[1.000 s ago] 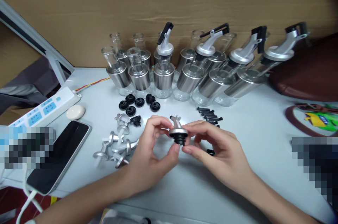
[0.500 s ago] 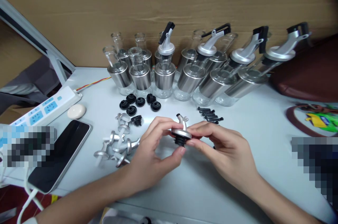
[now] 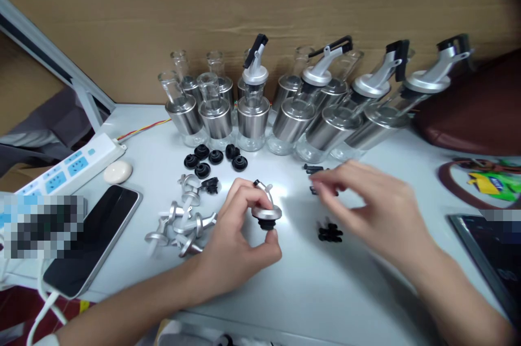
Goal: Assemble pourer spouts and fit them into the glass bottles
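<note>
My left hand (image 3: 234,237) pinches the light, rigid pourer spout (image 3: 265,209) by its rim; my right hand (image 3: 366,199) hovers open beyond it.

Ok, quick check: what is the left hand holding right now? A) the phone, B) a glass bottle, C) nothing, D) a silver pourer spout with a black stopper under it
D: the left hand pinches a silver pourer spout with its black stopper at the bottom, held just above the table, while the right hand is off it, reaching over the small black clips.
</note>
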`<move>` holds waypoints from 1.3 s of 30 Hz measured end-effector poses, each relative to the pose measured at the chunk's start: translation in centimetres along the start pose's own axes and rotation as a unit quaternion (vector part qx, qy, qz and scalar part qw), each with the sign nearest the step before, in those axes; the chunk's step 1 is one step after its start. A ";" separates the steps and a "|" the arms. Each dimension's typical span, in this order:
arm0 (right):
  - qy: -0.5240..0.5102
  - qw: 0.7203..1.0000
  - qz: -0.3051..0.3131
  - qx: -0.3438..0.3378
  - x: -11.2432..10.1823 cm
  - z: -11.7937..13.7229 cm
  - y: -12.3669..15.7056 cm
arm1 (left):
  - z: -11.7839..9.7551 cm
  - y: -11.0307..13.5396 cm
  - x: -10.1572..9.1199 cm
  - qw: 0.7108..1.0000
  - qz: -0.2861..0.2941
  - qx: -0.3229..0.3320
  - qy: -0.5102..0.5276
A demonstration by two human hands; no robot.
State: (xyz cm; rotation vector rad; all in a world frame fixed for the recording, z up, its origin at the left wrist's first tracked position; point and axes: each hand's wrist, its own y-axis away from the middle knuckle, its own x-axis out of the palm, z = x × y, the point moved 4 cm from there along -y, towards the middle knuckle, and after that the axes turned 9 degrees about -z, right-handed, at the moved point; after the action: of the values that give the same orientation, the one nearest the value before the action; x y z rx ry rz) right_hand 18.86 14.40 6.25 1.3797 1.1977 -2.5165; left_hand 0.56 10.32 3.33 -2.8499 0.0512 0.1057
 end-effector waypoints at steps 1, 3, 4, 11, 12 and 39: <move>0.037 0.998 -0.024 0.039 -0.6 -1.2 -0.2 | 0.0 0.0 0.0 1.000 0.001 -0.009 0.002; 0.129 0.985 -0.002 0.118 -1.1 -3.7 -0.3 | 0.1 0.1 0.1 1.000 0.003 -0.020 0.004; 0.158 0.974 0.029 0.158 -1.2 -4.9 -0.2 | 0.1 0.1 0.1 1.000 0.004 -0.023 0.006; 0.176 0.945 0.149 0.233 -1.1 -7.3 0.9 | 0.1 0.1 0.1 0.999 0.007 -0.026 0.024; 0.179 0.940 0.164 0.239 -1.1 -7.0 1.0 | 0.1 0.1 0.1 0.999 0.006 -0.030 0.023; -0.299 0.885 0.149 0.324 0.6 -1.0 1.0 | 1.6 0.7 0.1 0.982 0.024 -0.183 -0.029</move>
State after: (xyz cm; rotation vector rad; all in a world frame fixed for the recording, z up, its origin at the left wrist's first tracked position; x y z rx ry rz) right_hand 19.56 14.46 4.91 0.6267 0.0243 -2.8612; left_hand 0.54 10.08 1.58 -3.2121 0.0975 0.2311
